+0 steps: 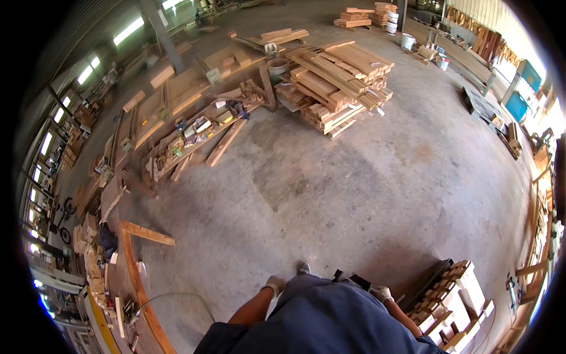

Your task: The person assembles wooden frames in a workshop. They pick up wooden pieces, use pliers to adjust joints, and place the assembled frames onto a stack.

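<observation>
My left hand (276, 282), in a pale glove, hangs at the left side of my dark blue shirt (312, 318). Its fingers are too small and turned away to read, and no object shows in it. On the other side, my right hand (381, 292), gloved too, is low beside my body, with its fingers partly hidden. Between that hand and my shirt front, a black item (358, 281) sticks out; its kind is unclear, and I cannot tell whether the hand touches it. Nearest to my right arm is a stack of wooden pieces (451, 307). One shoe (303, 267) shows on the concrete floor.
Ahead stands a large pile of planks (342, 82). To its left is a low workbench (188, 138) cluttered with tools and cans. An angled timber frame edge (137, 277) and a thin hose (188, 295) lie at left. A dark pallet (480, 106) is far right.
</observation>
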{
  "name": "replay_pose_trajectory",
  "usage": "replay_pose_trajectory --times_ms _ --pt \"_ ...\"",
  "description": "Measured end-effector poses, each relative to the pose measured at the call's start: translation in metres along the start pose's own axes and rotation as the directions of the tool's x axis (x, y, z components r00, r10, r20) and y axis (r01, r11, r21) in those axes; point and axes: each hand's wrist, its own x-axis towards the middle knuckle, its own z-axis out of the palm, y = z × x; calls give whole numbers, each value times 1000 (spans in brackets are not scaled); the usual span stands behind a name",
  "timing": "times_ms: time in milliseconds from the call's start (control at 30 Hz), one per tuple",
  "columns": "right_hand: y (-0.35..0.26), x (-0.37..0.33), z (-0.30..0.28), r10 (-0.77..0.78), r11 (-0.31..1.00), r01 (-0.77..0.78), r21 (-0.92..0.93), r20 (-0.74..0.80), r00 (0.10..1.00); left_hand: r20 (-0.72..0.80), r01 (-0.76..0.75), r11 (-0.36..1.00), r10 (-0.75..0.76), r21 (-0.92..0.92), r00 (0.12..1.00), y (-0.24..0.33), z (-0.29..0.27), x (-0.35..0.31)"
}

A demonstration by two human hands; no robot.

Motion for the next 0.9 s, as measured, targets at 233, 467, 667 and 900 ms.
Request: replay_pose_trajectory --times_ms 233,467,667,900 --pt "39 44 -16 -107 985 102 -139 -25 994 -110 108 981 -127 -160 986 57 -35 -3" --pt "215 173 -11 -206 872 221 -436 83 975 -39 129 987 -133 -95 990 42 8 -7" --pt "250 214 -7 -258 723 271 -636 115 959 29 181 973 -179 -143 983 36 0 -28" --pt "97 111 21 -221 342 475 -811 422 879 98 179 899 -152 -399 983 -15 73 -16"
